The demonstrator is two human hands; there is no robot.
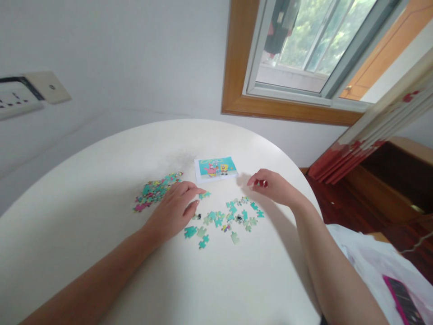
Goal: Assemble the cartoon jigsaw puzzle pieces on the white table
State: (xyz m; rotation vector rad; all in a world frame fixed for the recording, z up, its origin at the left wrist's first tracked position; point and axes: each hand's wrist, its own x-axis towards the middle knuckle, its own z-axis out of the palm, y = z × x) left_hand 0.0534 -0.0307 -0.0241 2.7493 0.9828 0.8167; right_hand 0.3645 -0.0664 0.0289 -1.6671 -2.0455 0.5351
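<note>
- Left hand [176, 205]: thumb and index apart, palm down, nothing clasped; index tip was at a teal puzzle piece [204, 195], contact likely but not certain.
- Right hand [270, 184]: fingers curled above the table right of the picture card [216, 168]; couldn't tell whether they pinched anything.
- Loose pieces [218, 218] lay spread between the hands, nearer the wearer than the card.
- Heaped pile [154, 192] sat just beside the left hand, partly hidden behind it.
- Main risk, my read: a sideways left-hand sweep could have dragged pile pieces into the spread.
- Second: a low right-hand pass could have knocked the spread's right-side pieces.
- White table [189, 289] looked smooth, so light pieces probably slid easily.
</note>
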